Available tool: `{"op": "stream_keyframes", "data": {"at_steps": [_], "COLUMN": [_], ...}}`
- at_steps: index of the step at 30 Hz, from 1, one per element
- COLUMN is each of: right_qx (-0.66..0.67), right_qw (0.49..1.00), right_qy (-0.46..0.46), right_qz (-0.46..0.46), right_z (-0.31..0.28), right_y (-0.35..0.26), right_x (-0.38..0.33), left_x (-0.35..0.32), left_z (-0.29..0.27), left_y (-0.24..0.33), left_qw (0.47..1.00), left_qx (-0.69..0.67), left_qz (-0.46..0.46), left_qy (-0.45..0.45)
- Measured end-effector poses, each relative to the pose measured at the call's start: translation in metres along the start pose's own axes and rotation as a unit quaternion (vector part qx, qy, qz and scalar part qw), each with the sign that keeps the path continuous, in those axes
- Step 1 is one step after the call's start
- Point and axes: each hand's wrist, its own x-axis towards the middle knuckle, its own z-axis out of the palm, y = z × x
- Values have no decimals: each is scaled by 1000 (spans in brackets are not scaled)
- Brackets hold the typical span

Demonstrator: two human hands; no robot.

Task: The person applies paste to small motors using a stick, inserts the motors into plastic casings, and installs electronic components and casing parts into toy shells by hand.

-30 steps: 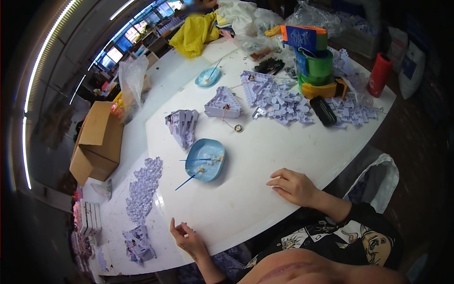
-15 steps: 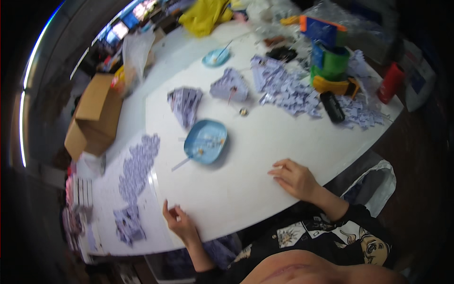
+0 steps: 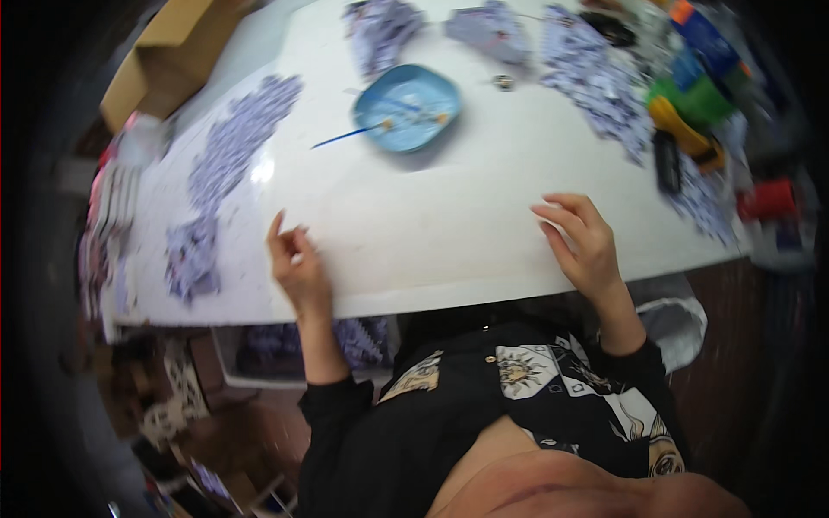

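Note:
My left hand is over the near left part of the white table, index finger stretched out, the others partly curled, nothing seen in it. On the right my right hand has its fingers apart and holds nothing. Beyond and between them stands a light blue dish with small tan bits in it. A thin dark blue stick leans over its left rim. Nearest my left hand is a small pile of pale lilac pieces, with a long spread of similar pieces behind it.
Two pale lilac bundles lie at the back, near a small round metal thing. More pieces spread at right, beside a black object, tape rolls and a red roll. A cardboard box stands back left.
The view has swung toward my body, so the table's things appear higher. Both hands remain apart above the near table, fingers posed much as before. Nothing was taken hold of.

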Motion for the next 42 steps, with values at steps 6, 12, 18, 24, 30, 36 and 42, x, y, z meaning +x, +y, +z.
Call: {"op": "stream_keyframes", "data": {"at_steps": [6, 12, 18, 24, 30, 36, 42], "right_qx": [-217, -325, -282, -344, -290, -360, -379], "right_qw": [976, 930, 950, 891, 874, 867, 915], "right_qy": [-19, -50, 32, 45, 36, -79, 24], "right_qz": [23, 165, 130, 293, 388, 336, 134], "right_z": [-59, -98, -80, -44, -48, -26, -73], "right_y": [38, 94, 180, 288, 334, 337, 414], "right_x": [41, 85, 149, 227, 249, 274, 260], "left_x": [-9, -9, -5, -4, -4, -9, 0], "left_z": [-1, -6, -3, -4, 1, -10, -1], "left_y": [4, 12, 21, 21, 29, 12, 8], "left_qw": [998, 996, 996, 995, 998, 999, 999], "left_qx": [-42, -71, -74, -74, -41, -25, -21], "left_qz": [-41, -58, -55, -64, -45, -36, 30], "left_qy": [6, 1, -16, -11, -33, -31, -17]}}
